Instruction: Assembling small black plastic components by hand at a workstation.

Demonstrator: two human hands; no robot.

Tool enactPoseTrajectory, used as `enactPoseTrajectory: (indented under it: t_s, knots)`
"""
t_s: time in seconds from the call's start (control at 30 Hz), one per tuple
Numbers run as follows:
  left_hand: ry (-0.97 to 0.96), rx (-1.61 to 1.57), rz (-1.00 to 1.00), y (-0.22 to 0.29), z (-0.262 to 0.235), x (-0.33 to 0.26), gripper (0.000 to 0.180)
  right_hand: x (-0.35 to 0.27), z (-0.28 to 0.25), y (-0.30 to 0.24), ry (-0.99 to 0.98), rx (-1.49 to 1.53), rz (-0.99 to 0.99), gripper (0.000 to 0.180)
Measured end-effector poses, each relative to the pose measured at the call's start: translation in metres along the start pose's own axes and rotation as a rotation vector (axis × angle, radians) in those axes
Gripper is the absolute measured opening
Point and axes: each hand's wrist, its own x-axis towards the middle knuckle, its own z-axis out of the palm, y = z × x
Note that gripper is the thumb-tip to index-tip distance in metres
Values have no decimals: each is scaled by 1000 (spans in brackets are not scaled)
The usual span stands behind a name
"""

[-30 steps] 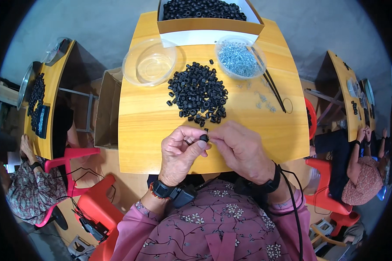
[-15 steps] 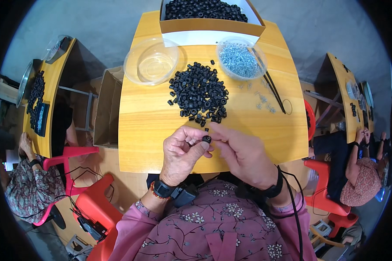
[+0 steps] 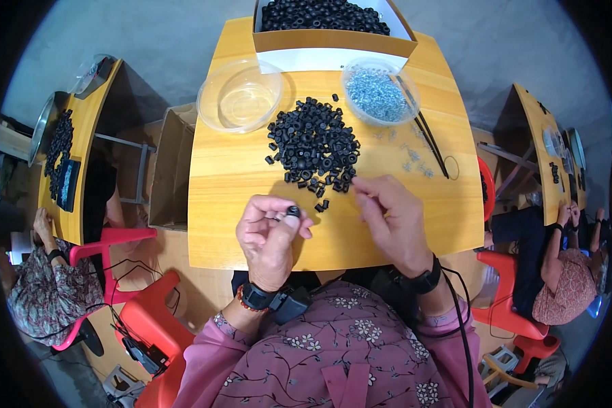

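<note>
My left hand (image 3: 268, 238) is closed, pinching a small black hollow cap (image 3: 293, 211) between thumb and fingers above the table's near part. To its right, my right hand (image 3: 393, 221) reaches toward the lower right edge of a pile of small black caps (image 3: 313, 146). Its thumb and index finger are a little apart, with nothing visible between them. A few loose black caps (image 3: 322, 205) lie between the hands and the pile.
On the yellow table (image 3: 217, 234) stand a clear round tub (image 3: 211, 121), a tub of small clear-blue pieces (image 3: 377, 98) and a box of black parts (image 3: 333, 42). Black tweezers (image 3: 430, 141) lean from the second tub beside scattered clear bits (image 3: 411, 158). People sit at side tables.
My left hand has moved left with the black cap. My right hand has come away from it, shifting right and toward the pile's edge.
</note>
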Motion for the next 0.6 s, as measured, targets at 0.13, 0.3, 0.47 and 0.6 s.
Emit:
enactPoseTrajectory:
  t_s: [0.13, 0.3, 0.47, 0.6]
  knots:
    - [76, -3, 28, 3, -3, 2, 12, -1, 6, 3, -94, -137, -79, 19]
    - [59, -15, -12, 1, -2, 1, 12, 1, 22, -3, -228, -231, -73, 20]
    - [61, -1, -29, 0, -2, 1, 13, 1, 26, 7, -268, -300, -181, 21]
    - [58, 34, -46, 0, -1, 0, 13, 2, 26, 6, -297, -363, -142, 15]
